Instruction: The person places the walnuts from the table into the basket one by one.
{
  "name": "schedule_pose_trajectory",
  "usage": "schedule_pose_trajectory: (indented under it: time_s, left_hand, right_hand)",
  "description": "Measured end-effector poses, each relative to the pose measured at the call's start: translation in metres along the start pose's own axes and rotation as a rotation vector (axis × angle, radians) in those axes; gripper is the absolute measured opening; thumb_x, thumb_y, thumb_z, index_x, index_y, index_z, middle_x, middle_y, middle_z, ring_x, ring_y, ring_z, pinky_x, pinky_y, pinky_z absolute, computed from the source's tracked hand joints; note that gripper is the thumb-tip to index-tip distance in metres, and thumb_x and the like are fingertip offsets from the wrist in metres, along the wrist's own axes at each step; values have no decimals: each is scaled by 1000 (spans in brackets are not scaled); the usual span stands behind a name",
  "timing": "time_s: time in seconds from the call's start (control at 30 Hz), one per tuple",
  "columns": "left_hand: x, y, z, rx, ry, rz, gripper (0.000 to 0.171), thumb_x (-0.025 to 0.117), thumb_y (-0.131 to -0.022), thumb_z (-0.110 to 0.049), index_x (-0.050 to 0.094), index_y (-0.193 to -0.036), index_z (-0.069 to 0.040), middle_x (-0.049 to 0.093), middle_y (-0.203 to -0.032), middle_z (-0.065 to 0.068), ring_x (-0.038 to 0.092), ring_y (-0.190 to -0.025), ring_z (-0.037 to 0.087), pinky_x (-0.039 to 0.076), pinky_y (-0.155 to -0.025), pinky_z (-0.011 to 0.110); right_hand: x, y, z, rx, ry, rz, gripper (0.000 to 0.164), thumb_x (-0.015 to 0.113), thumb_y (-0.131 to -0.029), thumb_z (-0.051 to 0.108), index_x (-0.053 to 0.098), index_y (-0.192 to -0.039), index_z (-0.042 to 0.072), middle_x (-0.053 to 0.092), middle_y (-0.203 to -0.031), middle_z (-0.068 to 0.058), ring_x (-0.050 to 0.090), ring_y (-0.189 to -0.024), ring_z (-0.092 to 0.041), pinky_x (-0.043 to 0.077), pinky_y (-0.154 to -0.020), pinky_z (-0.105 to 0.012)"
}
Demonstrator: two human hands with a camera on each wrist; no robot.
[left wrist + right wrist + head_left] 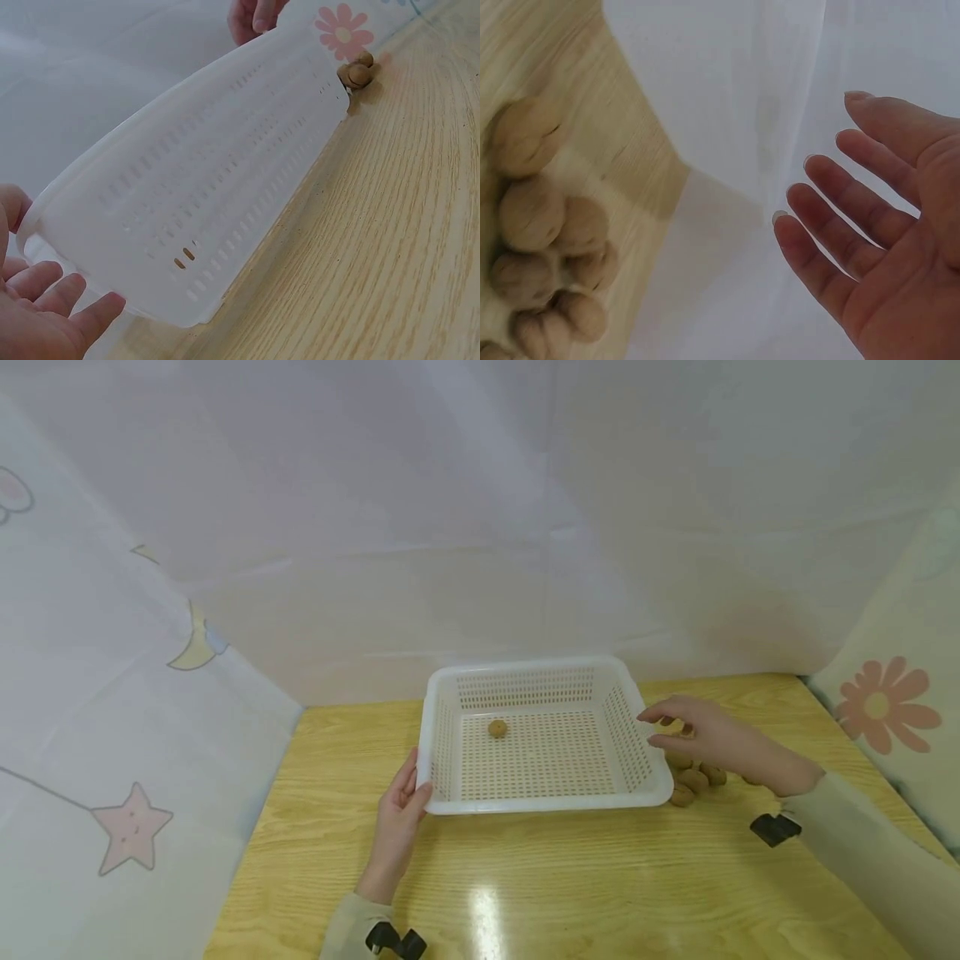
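Note:
A white plastic basket with slotted walls stands on the wooden table. One walnut lies inside it, toward the back left. My left hand holds the basket's left rim, with the thumb at the rim and the fingers along the outer side. Over the basket's right end hovers my right hand, its fingers spread and nothing in them. Beneath that hand several walnuts are heaped against the outside of the basket; the hand hides part of the heap. In the right wrist view the walnuts lie apart from the fingers.
The table has yellowish wood grain. A pale cloth backdrop rises right behind the basket, with side cloths printed with a star and a flower to the left and right.

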State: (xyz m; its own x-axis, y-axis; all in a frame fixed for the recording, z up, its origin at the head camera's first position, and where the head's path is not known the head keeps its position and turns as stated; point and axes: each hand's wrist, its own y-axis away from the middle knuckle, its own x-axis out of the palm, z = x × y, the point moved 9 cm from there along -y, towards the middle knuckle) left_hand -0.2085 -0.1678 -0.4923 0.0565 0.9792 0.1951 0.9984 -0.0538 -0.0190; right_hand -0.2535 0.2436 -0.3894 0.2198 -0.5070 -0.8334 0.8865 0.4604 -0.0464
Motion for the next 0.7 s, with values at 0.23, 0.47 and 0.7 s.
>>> schedule_pose_trajectory:
  time_s: [0.23,0.47,0.7]
  left_hand:
    - [-1,0,-1,2,-5,3,65,52,-108,-5,22,-166,-6,27,-169,15,36,-151,32,40,-117,47]
    - [-3,1,-2,2,1,-9,65,52,-108,-4,23,-165,-6,28,-169,16,36,-151,32,42,-116,43]
    - [-2,1,1,1,-10,3,65,54,-108,-7,23,-165,-5,29,-169,16,37,-150,33,46,-113,39]
  right_hand:
    - [-11,26,-39,4,85,-80,32,74,-98,18,71,-126,3,72,-120,-12,66,-98,-27,57,-71,-27]
    - [-11,51,-86,25,146,-129,33,77,-95,14,72,-124,0,72,-119,-17,68,-95,-28,56,-65,-25]
    - [-2,82,-134,160,124,-73,40,71,-101,23,66,-133,0,62,-131,-31,61,-111,-50,59,-79,-54]
